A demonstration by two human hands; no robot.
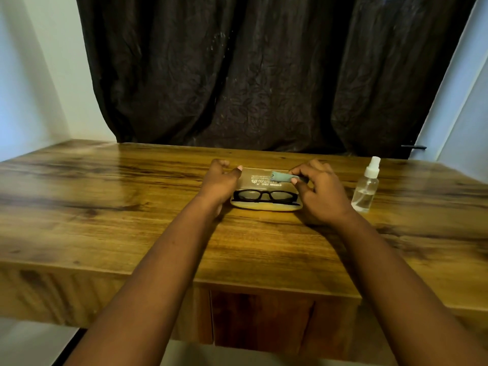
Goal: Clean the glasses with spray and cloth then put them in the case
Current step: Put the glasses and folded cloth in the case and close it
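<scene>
Black-framed glasses (265, 195) lie folded inside an open tan case (264, 206) on the wooden table. The case's lid (257, 180) stands open behind them, with printed text on its inner side. My left hand (220, 182) grips the left end of the case and lid, thumb on the lid's top edge. My right hand (320, 190) pinches a small grey-green cloth (281, 177) in front of the lid, just above the glasses. A clear spray bottle (367, 187) with a white nozzle stands upright to the right of my right hand.
The wooden table (132, 207) stretches wide to the left and right. A dark curtain (264, 75) hangs behind its far edge. White walls flank the curtain. A cabinet front shows under the table's near edge (264, 318).
</scene>
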